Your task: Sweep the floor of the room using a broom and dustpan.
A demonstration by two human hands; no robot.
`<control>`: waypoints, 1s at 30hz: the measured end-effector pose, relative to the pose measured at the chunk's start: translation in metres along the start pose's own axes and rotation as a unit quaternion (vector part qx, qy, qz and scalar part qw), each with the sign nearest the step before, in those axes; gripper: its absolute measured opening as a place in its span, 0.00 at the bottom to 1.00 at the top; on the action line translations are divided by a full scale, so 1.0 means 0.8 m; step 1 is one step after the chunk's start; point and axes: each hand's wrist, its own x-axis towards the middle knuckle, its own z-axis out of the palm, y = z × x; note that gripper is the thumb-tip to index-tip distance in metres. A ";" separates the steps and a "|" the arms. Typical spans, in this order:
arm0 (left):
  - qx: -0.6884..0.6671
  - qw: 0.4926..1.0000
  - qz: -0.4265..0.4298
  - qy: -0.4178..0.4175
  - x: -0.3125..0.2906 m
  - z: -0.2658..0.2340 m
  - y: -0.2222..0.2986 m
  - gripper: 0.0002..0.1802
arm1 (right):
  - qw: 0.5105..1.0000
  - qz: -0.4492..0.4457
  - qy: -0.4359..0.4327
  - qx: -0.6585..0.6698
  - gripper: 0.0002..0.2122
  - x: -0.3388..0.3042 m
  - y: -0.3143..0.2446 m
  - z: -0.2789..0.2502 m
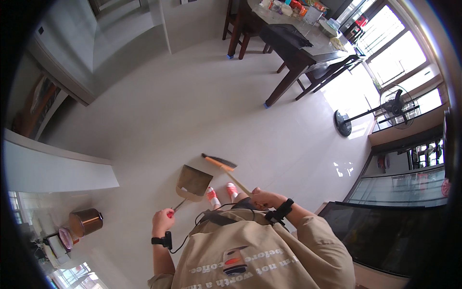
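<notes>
My left hand [164, 219] is closed round the handle of a beige dustpan [193, 182], whose wide pan lies at floor level just left of my feet. In my right hand [266, 199] is the pale stick of a broom [219, 164], held at my right hip. Its orange head with dark bristles rests on the floor ahead of my feet, a short way right of the dustpan and apart from it. Any dirt in the pan is too small to make out.
A dark dining table [308, 55] with chairs and clutter stands far right. Beyond it on the right are a standing fan [342, 123] and a black glossy cabinet [368, 238]. A white wall end [57, 166] juts in from the left, near a brown bin [86, 222].
</notes>
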 end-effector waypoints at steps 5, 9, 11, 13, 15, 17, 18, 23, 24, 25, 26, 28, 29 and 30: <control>0.002 1.000 0.000 0.005 -0.012 0.006 0.000 0.13 | 0.975 -0.017 0.012 0.221 0.15 -0.037 0.001 -0.015; 0.007 1.000 -0.012 0.028 -0.020 0.025 0.000 0.17 | 0.957 -0.073 -0.013 0.280 0.17 -0.039 0.016 -0.043; -0.008 0.999 -0.012 0.044 -0.024 0.025 0.007 0.19 | 0.961 -0.104 0.004 0.255 0.18 -0.039 0.015 -0.052; 0.045 0.997 -0.028 0.060 -0.036 0.015 0.022 0.23 | 0.974 -0.113 0.061 0.185 0.09 -0.044 0.005 -0.050; 0.075 0.993 -0.039 0.086 -0.048 0.010 0.039 0.24 | 0.979 -0.102 0.102 0.146 0.06 -0.059 -0.010 -0.051; 0.101 0.983 -0.043 0.151 -0.069 -0.006 0.068 0.22 | 0.965 -0.096 0.169 0.177 0.07 -0.072 -0.024 -0.052; 0.091 0.983 -0.053 0.153 -0.082 -0.018 0.093 0.22 | 0.968 -0.093 0.167 0.163 0.07 -0.070 -0.023 -0.062; -0.057 0.957 0.103 0.264 -0.179 -0.107 0.229 0.10 | 0.978 -0.086 0.153 0.115 0.05 -0.004 -0.014 -0.114; -0.034 0.950 0.122 0.285 -0.198 -0.121 0.248 0.07 | 0.977 -0.080 0.139 0.137 0.06 0.016 -0.009 -0.131; -0.011 0.941 0.153 0.302 -0.211 -0.133 0.268 0.05 | 0.984 -0.134 0.109 0.048 0.06 0.060 0.034 -0.176; -0.020 0.941 0.142 0.308 -0.228 -0.146 0.287 0.05 | 0.976 -0.195 0.086 -0.038 0.06 0.099 0.072 -0.218; 0.034 0.866 0.252 0.430 -0.276 -0.160 0.313 0.03 | 0.988 -0.113 0.098 -0.021 0.05 0.119 0.060 -0.204; 0.066 0.855 0.248 0.451 -0.287 -0.165 0.329 0.03 | 0.986 -0.011 0.146 0.085 0.05 0.093 0.034 -0.178; 0.108 0.840 0.241 0.475 -0.316 -0.177 0.347 0.04 | 0.988 -0.011 0.139 0.071 0.05 0.094 0.034 -0.175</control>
